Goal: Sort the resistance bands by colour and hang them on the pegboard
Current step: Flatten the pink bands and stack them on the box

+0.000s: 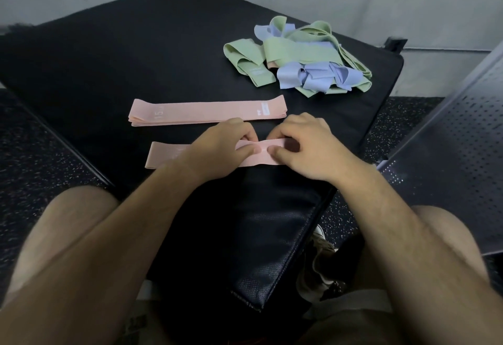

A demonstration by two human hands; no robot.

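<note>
On black mat (141, 53), pink band (166, 155) pinched between left hand (223, 144) and right hand (307, 148) grips

Left hand (217, 140) and right hand (307, 146) pinch a pink resistance band (163, 155) lying flat on the black padded mat (136, 59). Beyond it lies a pink band stack (206, 112). Far right: tangled green and blue bands (299, 59). Perforated pegboard (457, 137) at right.

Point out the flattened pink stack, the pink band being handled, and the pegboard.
flattened pink stack (206, 112), head view, middle of the top band.
pink band being handled (166, 154), head view, its bare left stretch.
pegboard (449, 137), head view, perforated face at right.
</note>
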